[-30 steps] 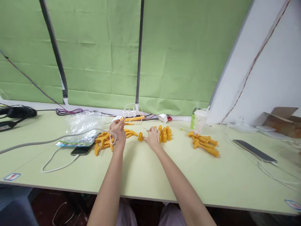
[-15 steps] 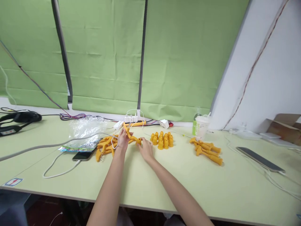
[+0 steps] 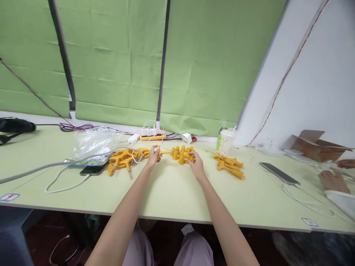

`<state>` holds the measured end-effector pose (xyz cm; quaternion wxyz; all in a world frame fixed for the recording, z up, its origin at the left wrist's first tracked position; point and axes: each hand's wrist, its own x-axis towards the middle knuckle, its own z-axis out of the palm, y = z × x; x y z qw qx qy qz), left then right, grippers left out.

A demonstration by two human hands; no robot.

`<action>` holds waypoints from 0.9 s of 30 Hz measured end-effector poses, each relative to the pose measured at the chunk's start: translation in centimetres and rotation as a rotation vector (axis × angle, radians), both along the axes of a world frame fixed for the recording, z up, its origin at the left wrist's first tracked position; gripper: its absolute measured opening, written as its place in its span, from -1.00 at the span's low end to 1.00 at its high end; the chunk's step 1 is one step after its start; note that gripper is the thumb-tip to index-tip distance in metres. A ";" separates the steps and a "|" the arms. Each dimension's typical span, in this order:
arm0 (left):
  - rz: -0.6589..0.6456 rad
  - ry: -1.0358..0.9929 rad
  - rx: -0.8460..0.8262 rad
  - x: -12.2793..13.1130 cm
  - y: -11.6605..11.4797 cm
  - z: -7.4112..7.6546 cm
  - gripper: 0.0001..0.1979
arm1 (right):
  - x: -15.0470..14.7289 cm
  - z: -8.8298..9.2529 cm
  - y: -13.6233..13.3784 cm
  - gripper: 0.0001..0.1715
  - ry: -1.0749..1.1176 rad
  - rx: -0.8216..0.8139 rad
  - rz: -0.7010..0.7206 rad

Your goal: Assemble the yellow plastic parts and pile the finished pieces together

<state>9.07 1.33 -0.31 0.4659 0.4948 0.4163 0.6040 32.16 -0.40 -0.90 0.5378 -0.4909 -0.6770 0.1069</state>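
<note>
My left hand point(image 3: 154, 157) is closed around a yellow plastic handle piece point(image 3: 158, 152), whose thin rod points right toward a group of yellow caps. At the right side of that group, my right hand point(image 3: 196, 164) pinches one yellow cap point(image 3: 189, 156), which lies tilted between the fingertips. The other flared yellow caps point(image 3: 175, 154) stand upright close together on the table. Left of my left hand lies a heap of yellow handle pieces point(image 3: 122, 159), some with metal springs point(image 3: 130, 174) sticking out. Several longer yellow pieces point(image 3: 231, 166) lie together on the right.
A phone point(image 3: 93, 169) with a white cable lies beside a clear plastic bag point(image 3: 95, 142). Behind are a power strip point(image 3: 152, 137) and a lidded cup point(image 3: 226, 141). Further right are another phone point(image 3: 279, 173), a cardboard box point(image 3: 316, 146) and a co-worker's hand point(image 3: 334, 181).
My right hand has moved right, from the handle piece to the caps. The handle piece in my left hand has turned, its rod now pointing right. The view has shifted, bringing in a co-worker's hands.
</note>
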 end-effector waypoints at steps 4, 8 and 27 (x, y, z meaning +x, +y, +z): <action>-0.008 0.050 0.050 0.1 0.3 -0.4 -0.57 | -0.1 0.1 -0.3 -0.67 -0.102 0.020 0.043; -0.029 0.076 0.047 0.3 0.6 -0.6 -0.55 | 0.0 0.5 -0.6 -0.68 -0.149 -0.019 0.017; -0.110 0.136 0.115 0.4 0.0 -0.2 -0.56 | -1.6 0.3 -0.2 -0.32 0.236 -0.293 0.466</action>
